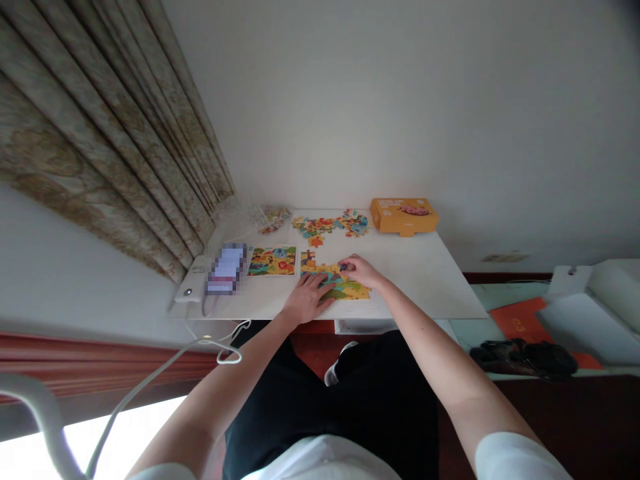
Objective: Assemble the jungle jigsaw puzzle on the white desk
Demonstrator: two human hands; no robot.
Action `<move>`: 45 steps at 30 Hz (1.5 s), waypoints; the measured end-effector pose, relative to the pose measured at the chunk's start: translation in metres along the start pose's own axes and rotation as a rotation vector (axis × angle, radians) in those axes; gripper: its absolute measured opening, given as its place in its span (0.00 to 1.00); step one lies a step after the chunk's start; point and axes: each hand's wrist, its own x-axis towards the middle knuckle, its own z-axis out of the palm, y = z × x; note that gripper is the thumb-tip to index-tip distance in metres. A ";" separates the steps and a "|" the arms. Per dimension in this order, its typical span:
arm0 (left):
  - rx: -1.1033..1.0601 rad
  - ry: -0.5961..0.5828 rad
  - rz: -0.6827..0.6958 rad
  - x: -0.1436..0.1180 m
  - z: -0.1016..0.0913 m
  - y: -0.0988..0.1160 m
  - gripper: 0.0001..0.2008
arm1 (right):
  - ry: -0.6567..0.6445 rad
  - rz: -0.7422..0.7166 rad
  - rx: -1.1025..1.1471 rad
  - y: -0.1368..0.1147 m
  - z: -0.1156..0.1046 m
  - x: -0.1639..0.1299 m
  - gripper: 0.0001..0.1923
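A partly joined jigsaw puzzle [350,288], yellow, green and blue, lies near the front edge of the white table. My left hand [307,297] rests flat on its left side with the fingers spread. At its upper right, my right hand [361,271] pinches a small dark-blue puzzle piece [344,267] between thumb and fingertips, just over the puzzle's top edge. The fingers partly cover that piece. To the left sits a picture card [273,261] with a lion and other animals. Loose puzzle pieces [320,228] are spread in a heap behind the puzzle.
An orange puzzle box [404,216] stands at the back right of the table [420,280]. On the left are a phone [226,268], a white power strip [191,283] and clear plastic packaging [240,217]. A curtain [115,120] hangs beside the table's left edge.
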 end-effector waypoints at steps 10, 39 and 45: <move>0.001 -0.042 0.043 0.001 -0.009 0.003 0.23 | 0.050 -0.121 -0.084 0.001 0.006 -0.019 0.13; -0.051 -0.056 0.057 -0.005 -0.006 -0.009 0.26 | 0.184 -0.097 -0.209 -0.013 0.003 0.011 0.06; -0.059 -0.012 0.054 -0.010 -0.002 -0.009 0.26 | 0.176 -0.170 -0.332 -0.060 0.029 0.103 0.16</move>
